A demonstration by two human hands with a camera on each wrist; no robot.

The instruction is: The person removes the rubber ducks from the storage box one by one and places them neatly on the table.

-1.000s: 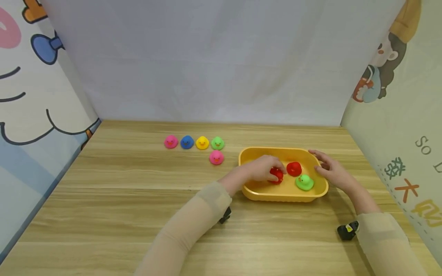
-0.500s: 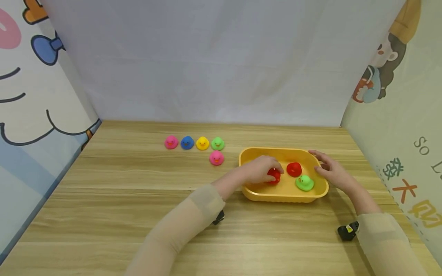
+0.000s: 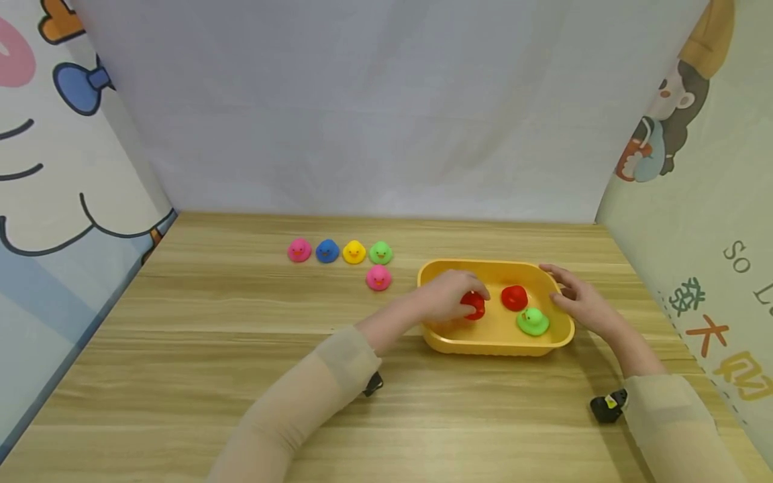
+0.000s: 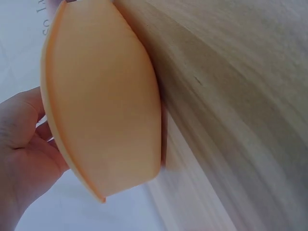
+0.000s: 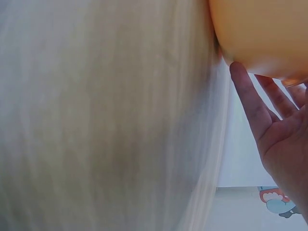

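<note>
In the head view, my left hand [image 3: 447, 296] reaches into a yellow plastic tub [image 3: 495, 347] and grips a red rubber duck [image 3: 474, 306] between thumb and fingers. Part of that duck is hidden by the hand. A second red rubber duck [image 3: 514, 297], its face not showing, and a green rubber duck [image 3: 533, 321] sit in the tub's right half. My right hand [image 3: 582, 300] rests at the tub's right end. The right wrist view shows that hand's thumb and extended fingers [image 5: 250, 98] against the tub's outer wall [image 5: 264, 38].
Left of the tub, a row on the wooden table [image 3: 211, 322] runs pink duck [image 3: 299, 251], blue duck [image 3: 327, 251], yellow duck [image 3: 354, 252], light green duck [image 3: 381, 253]. Another pink duck [image 3: 378, 278] stands in front of the green one. A pale curtain [image 3: 386, 121] hangs behind.
My left hand has shifted a little leftward inside the tub, with the red rubber duck in its grip. The right hand and the other ducks have stayed in place.
</note>
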